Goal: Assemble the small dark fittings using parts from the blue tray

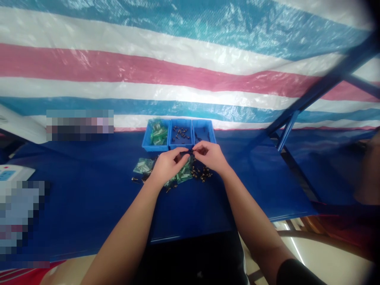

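My left hand (170, 163) and my right hand (208, 155) meet over the table, fingertips pinched close together around a small dark piece (190, 151). Its kind is too small to make out. Beneath them lie green-tinted clear plastic bags (184, 172) of small pale parts, partly hidden by my left hand. Loose small brass-and-black parts (204, 173) are heaped below my right hand, and another such part (135, 179) lies left of my left wrist. Just beyond my fingers, a blue bin (181, 146) holds several similar brass-and-black parts.
Left of that bin, a joined blue bin (156, 149) holds green plastic bags; the right-hand bin (210, 126) has a few dark pieces. A blue metal frame (286, 128) rises at the right. Another person's arm (369, 170) is at the far right. A white device (16, 174) stands left.
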`<act>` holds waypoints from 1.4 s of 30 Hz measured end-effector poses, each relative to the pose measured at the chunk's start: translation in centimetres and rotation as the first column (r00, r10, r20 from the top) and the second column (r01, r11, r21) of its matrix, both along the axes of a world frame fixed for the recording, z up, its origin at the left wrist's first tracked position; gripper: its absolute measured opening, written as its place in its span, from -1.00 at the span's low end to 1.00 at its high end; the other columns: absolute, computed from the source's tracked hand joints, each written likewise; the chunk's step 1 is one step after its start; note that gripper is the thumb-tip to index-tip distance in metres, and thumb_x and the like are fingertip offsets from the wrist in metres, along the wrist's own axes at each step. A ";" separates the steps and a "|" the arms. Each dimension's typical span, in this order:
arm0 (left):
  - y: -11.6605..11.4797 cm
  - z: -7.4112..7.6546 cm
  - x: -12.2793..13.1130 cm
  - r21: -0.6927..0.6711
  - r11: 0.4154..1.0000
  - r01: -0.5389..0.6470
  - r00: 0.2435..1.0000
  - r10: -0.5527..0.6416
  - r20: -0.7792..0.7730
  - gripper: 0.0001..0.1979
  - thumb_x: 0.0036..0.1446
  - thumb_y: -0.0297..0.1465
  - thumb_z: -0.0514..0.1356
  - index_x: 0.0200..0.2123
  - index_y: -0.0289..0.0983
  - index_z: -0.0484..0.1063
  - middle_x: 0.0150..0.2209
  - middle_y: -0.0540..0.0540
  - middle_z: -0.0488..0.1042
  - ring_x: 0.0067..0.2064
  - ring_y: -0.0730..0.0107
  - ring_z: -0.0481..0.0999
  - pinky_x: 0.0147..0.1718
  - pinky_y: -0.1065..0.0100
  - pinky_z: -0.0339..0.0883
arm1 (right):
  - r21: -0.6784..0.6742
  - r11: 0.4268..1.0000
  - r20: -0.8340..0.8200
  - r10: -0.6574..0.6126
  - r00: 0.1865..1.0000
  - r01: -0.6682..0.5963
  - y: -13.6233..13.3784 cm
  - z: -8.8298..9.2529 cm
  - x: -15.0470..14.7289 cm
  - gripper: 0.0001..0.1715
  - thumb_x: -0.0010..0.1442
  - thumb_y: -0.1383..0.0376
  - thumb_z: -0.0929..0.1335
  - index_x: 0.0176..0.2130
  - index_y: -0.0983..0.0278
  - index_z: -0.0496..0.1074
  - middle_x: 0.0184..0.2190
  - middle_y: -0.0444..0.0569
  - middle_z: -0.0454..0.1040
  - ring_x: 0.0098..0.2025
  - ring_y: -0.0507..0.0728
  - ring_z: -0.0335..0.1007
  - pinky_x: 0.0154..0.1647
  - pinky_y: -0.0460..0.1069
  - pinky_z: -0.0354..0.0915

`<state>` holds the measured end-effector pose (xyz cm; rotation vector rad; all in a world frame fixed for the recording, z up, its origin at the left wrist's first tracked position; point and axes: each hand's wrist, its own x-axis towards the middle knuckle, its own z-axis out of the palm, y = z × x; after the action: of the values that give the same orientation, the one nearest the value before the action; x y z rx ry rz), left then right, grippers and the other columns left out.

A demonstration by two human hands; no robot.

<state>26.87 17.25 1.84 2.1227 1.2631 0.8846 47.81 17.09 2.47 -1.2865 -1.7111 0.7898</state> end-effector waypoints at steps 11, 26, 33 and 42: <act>0.4 -0.6 -0.1 0.045 0.998 0.046 0.998 -0.044 -0.045 -0.70 0.31 -0.18 0.14 -0.08 -0.20 0.58 -0.46 0.01 0.52 -0.46 0.44 0.45 -0.43 0.42 0.27 | 0.084 0.996 -0.002 0.011 1.000 -0.011 0.0 -0.6 -0.7 -0.86 0.12 0.31 0.40 -0.26 0.24 0.57 -0.38 -0.10 0.59 -0.42 0.03 0.44 -0.34 -0.07 0.37; 0.6 -0.8 -0.1 0.066 0.998 -0.009 0.997 0.014 -0.071 -0.68 0.35 -0.16 0.10 -0.04 -0.19 0.54 -0.42 0.00 0.53 -0.43 0.43 0.47 -0.40 0.42 0.27 | 0.133 0.991 0.088 0.004 0.996 -0.016 0.2 -0.9 -1.0 -0.83 0.23 0.25 0.40 -0.21 0.21 0.62 -0.28 -0.05 0.64 -0.34 0.07 0.50 -0.26 -0.03 0.40; 0.6 -0.8 -0.2 0.111 0.993 -0.030 0.998 0.035 -0.051 -0.70 0.34 -0.19 0.11 -0.04 -0.20 0.53 -0.50 0.04 0.42 -0.47 0.45 0.41 -0.42 0.42 0.23 | 0.104 0.995 0.059 -0.019 0.998 0.013 0.1 -0.8 -1.0 -0.81 0.21 0.23 0.40 -0.22 0.23 0.62 -0.30 -0.04 0.64 -0.38 0.07 0.49 -0.29 -0.03 0.40; 0.6 -0.5 -0.2 0.074 0.997 -0.021 0.998 0.026 -0.063 -0.70 0.36 -0.17 0.09 -0.06 -0.19 0.51 -0.45 0.02 0.49 -0.46 0.45 0.43 -0.42 0.43 0.22 | 0.117 0.993 0.050 0.026 0.998 -0.031 0.0 -0.6 -1.2 -0.81 0.18 0.25 0.43 -0.18 0.23 0.60 -0.31 -0.06 0.62 -0.38 0.06 0.48 -0.27 -0.05 0.40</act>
<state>26.65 17.82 1.31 2.2131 1.3087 0.8926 46.59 17.11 1.90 -1.2115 -1.7907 0.6684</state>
